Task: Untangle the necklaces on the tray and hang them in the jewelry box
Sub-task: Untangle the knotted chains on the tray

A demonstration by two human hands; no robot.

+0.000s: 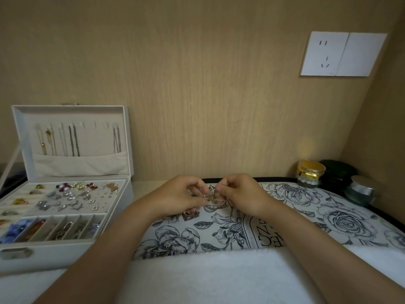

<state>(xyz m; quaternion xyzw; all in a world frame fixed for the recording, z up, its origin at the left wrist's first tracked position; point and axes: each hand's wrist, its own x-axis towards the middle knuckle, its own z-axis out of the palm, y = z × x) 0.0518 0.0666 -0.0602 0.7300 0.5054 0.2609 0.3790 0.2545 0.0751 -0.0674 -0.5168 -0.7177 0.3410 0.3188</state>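
We saw one necklace (213, 197) held just above the far part of the tray (306, 218), stretched between two hands. Its visible stretch ran side to side, so its long axis lay across the tray from left to right, sagging a little in the middle. It was a thin pinkish-gold chain with one small round gold pendant (212, 199) hanging at the low point. How the strands crossed there we could not tell.

The left hand (183, 194) had its fingers curled and pinched the chain at its left end between thumb and fingertip. The right hand (240, 191), likewise curled, pinched the right end; the two sets of fingertips stood near each other.

On the tray's floral print, just below the left hand, lay one small dark red-and-gold piece (191, 215).

To the left stood one jewelry box (54, 253), open, its lid upright. We counted about five hanging chains (73, 140) in the lid, all straight down: two gold, one pale, one dark, one grey at the right. Three jars (310, 174) stood at the tray's far right corner.
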